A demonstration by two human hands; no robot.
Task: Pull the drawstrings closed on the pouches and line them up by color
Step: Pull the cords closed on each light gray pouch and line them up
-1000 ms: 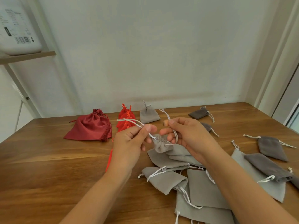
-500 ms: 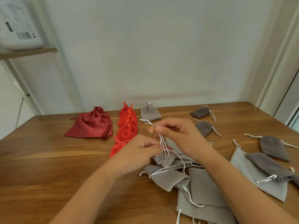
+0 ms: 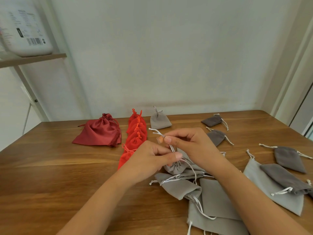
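A light grey pouch (image 3: 176, 167) with a gathered mouth sits just above the table centre. My left hand (image 3: 150, 158) pinches it at the neck. My right hand (image 3: 189, 143) pinches its white drawstrings (image 3: 156, 132), pulled up and left. A pile of light grey pouches (image 3: 215, 200) lies under my forearms. Several orange-red pouches (image 3: 136, 133) form a column at the back, with a closed light grey pouch (image 3: 160, 121) to their right and a dark red satin pouch (image 3: 100, 131) to their left.
Dark grey pouches (image 3: 213, 120) (image 3: 217, 137) (image 3: 288, 158) (image 3: 284, 178) lie scattered on the right of the wooden table (image 3: 50, 167). A large light grey pouch (image 3: 264, 189) lies under one of them. A shelf (image 3: 32, 59) with a white container stands at the upper left.
My hands came together from pulling the strings apart. My left hand moved down to the pouch's neck, and my right hand now holds both strings bunched above it.
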